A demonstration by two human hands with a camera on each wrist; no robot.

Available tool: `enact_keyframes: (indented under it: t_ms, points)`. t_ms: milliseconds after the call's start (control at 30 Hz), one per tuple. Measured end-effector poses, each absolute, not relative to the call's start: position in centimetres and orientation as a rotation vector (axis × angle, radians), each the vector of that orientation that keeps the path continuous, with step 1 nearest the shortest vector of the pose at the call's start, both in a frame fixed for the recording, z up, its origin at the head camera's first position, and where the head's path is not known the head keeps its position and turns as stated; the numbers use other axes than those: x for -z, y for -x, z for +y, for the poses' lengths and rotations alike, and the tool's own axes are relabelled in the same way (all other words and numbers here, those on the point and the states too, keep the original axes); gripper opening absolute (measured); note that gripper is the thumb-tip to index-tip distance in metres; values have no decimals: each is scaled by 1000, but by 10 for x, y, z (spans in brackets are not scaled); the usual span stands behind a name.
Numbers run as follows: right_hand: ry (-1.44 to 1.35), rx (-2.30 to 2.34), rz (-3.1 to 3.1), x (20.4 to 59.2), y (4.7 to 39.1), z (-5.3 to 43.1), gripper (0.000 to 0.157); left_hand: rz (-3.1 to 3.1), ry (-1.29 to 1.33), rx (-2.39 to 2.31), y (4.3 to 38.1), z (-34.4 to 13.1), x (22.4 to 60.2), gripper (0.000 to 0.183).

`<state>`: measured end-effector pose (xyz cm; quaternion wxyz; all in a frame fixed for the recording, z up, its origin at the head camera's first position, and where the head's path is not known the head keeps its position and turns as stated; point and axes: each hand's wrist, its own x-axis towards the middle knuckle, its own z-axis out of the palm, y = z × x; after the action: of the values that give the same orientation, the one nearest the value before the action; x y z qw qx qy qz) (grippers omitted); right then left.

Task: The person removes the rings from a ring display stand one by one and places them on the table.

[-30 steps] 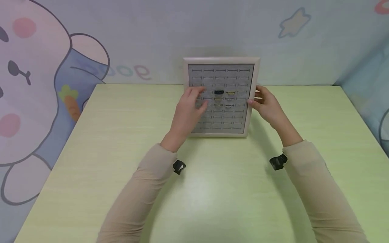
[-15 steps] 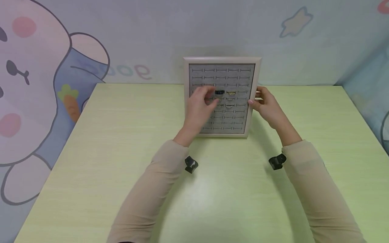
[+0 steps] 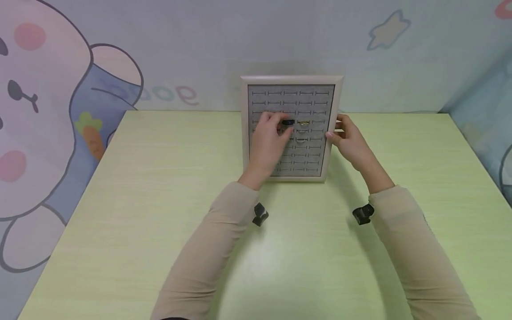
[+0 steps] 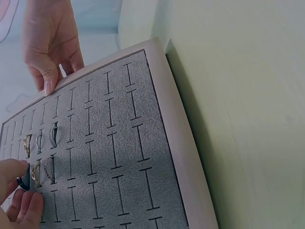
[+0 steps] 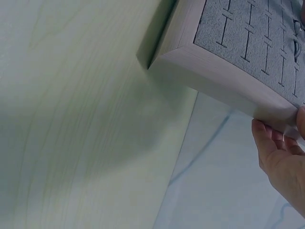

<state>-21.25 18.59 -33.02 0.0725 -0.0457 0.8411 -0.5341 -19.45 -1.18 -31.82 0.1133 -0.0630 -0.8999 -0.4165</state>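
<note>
A framed ring display board [image 3: 304, 160] stands tilted up on the table, its grey padded face [image 4: 105, 157] cut with rows of slots. My left hand [image 3: 267, 142] is at the middle of the board and pinches a black ring [image 4: 23, 182] between thumb and fingertips. Beside that ring sit a gold ring [image 4: 35, 175] and a silver ring [image 4: 49, 169]. The neighbouring row holds another gold ring [image 4: 27, 145] and two silver ones. My right hand [image 3: 350, 138] grips the right edge of the frame, thumb on the front and fingers behind, as the right wrist view [image 5: 281, 162] also shows.
The pale wooden table [image 3: 160, 178] runs back to a wall [image 3: 200, 53] with cartoon figures, close behind the board. A black wrist camera [image 3: 260, 215] hangs at the left sleeve, and another black camera [image 3: 363, 214] at the right one.
My left hand has moved right across the board's face, from its left side to the black ring, and the fingers have closed on it. My right hand keeps its grip on the frame.
</note>
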Motion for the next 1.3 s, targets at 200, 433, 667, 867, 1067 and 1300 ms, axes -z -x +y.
enact_keyframes:
  t_ms: [200,433,667,867,1067,1300]
  points:
    - [133,1596,2531,330,212,187,54,-2637,170,1184,193,-9,318,25]
    - [127,1591,2531,329,213,189,54,-2642,172,1196,193,-7,317,19]
    - [130,1592,2537,330,213,189,54,-2596,220,1258,193,-8,319,16]
    - [140,1599,2531,331,214,189,54,-2563,254,1301,194,-13,320,17]
    - [144,1600,2531,330,214,188,55,-2559,286,1316,195,-16,322,17]
    - [135,1604,2529,330,213,188,55,-2565,323,1330,195,-17,322,18]
